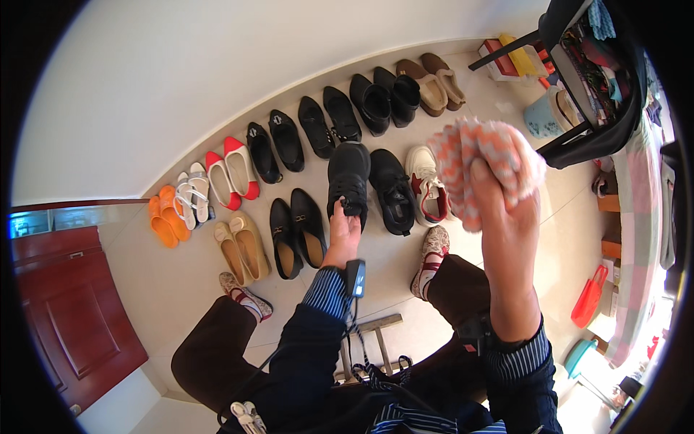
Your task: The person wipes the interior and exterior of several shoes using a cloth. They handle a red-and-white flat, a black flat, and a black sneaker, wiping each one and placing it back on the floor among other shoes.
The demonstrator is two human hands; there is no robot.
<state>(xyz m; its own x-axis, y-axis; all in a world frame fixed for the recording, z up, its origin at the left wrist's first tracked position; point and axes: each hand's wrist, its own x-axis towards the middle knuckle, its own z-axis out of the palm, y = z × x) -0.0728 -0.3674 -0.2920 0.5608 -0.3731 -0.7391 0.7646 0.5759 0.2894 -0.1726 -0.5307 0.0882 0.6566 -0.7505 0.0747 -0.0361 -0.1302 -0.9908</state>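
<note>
My left hand (pixel 345 233) grips a black lace-up sneaker (pixel 348 168) at its heel end, toe pointing away from me. Its matching black sneaker (pixel 391 190) rests on the floor just to the right. Bunched in my raised right hand (pixel 504 217) is a fluffy orange-and-grey zigzag cloth (pixel 482 163), apart from the shoe. Beside the cloth, a white-and-red sneaker (pixel 427 184) is partly visible; anything behind the cloth is hidden. Black buckled loafers (pixel 286 238) and beige flats (pixel 250 247) lie left of my left hand.
Along the wall runs a row of several shoe pairs, from orange slippers (pixel 169 219) to brown fleece-lined shoes (pixel 428 81). A black-framed rack (pixel 564 130) and a blue bucket (pixel 544 115) stand at right. A red bag (pixel 590 298) lies near the bed, and a red door (pixel 78 320) is at left.
</note>
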